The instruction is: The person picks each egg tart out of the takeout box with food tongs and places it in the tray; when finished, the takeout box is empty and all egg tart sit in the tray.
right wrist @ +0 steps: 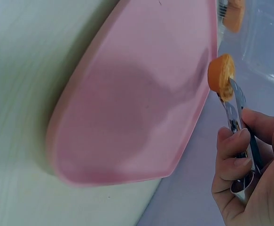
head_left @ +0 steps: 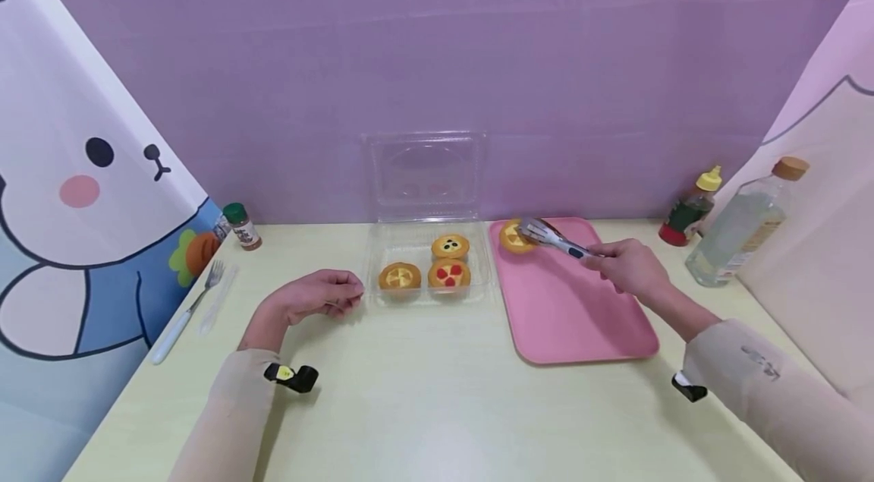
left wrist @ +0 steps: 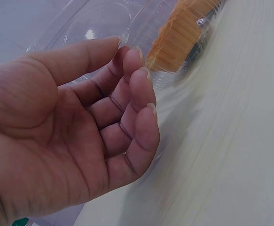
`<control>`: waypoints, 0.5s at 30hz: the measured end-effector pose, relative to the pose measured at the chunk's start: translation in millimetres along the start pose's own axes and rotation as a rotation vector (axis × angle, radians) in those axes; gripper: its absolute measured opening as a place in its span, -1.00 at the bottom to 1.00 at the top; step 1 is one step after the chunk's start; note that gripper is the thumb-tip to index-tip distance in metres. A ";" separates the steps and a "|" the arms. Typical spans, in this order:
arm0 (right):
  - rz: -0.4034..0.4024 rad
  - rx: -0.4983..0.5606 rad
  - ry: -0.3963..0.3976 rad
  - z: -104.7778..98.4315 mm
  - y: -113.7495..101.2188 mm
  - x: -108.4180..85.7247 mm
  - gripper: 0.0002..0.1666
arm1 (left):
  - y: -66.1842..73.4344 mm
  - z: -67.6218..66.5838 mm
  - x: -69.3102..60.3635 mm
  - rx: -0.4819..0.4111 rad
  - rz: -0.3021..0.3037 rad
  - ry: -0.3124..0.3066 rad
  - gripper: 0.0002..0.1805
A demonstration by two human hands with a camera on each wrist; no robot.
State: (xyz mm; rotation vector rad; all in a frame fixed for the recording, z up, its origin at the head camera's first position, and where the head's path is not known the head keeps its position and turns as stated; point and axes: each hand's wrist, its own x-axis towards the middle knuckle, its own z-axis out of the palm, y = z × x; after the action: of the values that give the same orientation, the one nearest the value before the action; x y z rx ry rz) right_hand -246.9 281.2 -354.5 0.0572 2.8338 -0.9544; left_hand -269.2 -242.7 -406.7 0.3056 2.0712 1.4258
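My right hand grips metal tongs, whose tips are closed around an egg tart. In the head view this tart is over the far left corner of a pink tray; whether it touches the tray I cannot tell. My left hand is at the near left corner of a clear plastic container, thumb and index finger pinching its edge. Inside sit a tart with a crossed top, one with red pieces and one with dark dots.
The container's lid stands raised against the purple backdrop. At the left are a fork, a clear plastic utensil and a green-capped spice jar. A yellow-capped sauce bottle and a large clear bottle stand at the right.
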 end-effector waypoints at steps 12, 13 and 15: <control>0.013 0.024 -0.018 0.1 -1.8 3.0 -0.42 | 1.7 -0.8 -1.7 -0.008 0.013 -0.022 -0.70; 0.013 0.027 -0.021 0.6 -1.5 3.5 -0.41 | 1.9 -0.7 -1.9 -0.009 0.015 -0.025 -0.69; 0.014 0.036 -0.027 1.7 -1.0 4.5 -0.41 | 2.0 -0.6 -2.0 -0.009 0.017 -0.029 -0.68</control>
State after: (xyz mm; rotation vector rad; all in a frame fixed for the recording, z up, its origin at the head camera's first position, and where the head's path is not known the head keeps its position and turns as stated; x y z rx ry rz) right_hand -251.2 279.3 -355.9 0.0675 2.7882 -0.9952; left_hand -268.3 -243.4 -404.0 0.3392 2.0429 1.4328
